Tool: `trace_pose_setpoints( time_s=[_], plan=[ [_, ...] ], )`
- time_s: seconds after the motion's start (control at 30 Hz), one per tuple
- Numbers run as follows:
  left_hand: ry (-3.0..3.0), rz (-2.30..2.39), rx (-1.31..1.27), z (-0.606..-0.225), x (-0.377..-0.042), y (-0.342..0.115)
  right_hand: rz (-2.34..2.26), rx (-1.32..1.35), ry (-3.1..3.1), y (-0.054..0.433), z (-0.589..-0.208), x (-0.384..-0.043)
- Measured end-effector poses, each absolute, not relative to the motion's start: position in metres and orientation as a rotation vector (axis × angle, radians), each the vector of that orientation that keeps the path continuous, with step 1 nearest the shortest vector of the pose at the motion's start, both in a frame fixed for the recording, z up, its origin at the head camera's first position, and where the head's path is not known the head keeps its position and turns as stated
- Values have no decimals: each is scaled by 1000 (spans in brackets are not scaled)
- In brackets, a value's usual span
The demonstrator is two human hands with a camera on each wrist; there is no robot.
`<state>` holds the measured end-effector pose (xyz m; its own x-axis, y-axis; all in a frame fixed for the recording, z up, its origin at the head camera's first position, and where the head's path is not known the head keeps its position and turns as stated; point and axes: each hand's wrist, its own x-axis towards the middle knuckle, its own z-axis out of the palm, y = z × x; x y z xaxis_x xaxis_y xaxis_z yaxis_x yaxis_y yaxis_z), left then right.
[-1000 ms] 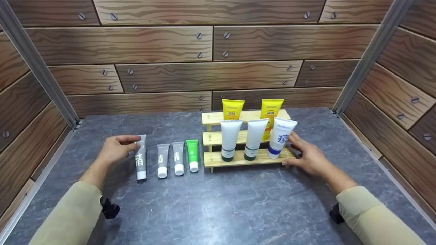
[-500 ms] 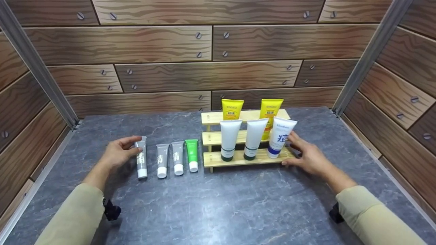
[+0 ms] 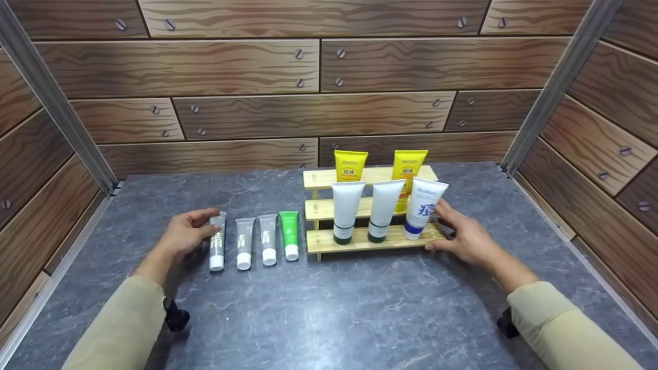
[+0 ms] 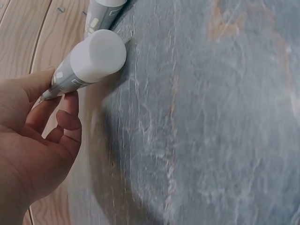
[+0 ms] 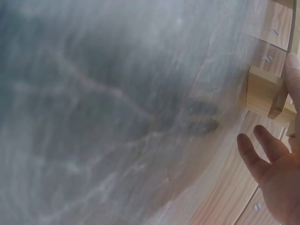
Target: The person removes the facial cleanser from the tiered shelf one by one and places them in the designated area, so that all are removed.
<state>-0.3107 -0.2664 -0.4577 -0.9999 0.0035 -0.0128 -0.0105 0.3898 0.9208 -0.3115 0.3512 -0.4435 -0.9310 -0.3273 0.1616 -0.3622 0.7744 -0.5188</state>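
In the head view my left hand [image 3: 186,234] pinches the upper end of a silver-grey squeeze tube [image 3: 217,246] between thumb and fingers. The tube's white cap [image 4: 99,55] points towards me in the left wrist view. Right of it lie two matching grey tubes [image 3: 244,239] and a green tube [image 3: 290,231], caps towards me. My right hand [image 3: 469,239] grips the right end of a three-step wooden display rack [image 3: 321,239], thumb [image 5: 293,70] at the bottom shelf. Its forefinger reaches behind a white tube with a blue band [image 3: 424,205].
Two white tubes with dark green caps [image 3: 346,205] stand on the bottom shelf, left of the blue-banded one. Behind them are two yellow tubes [image 3: 409,164]. A grey marbled tabletop [image 3: 329,313] lies below, with wood-plank-patterned walls [image 3: 247,67] behind and at both sides.
My left hand and the grey tube have shifted a little to the right, closer to the other grey tubes. The right hand and rack have stayed put.
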Motion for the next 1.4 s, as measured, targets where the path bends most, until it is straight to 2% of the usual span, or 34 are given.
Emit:
trace_pose_setpoints(
  time_s=[1.4],
  plan=[
    [2569,1678,-71,-464,-311,-257,893,551,-2900,351,-445,-313]
  ],
)
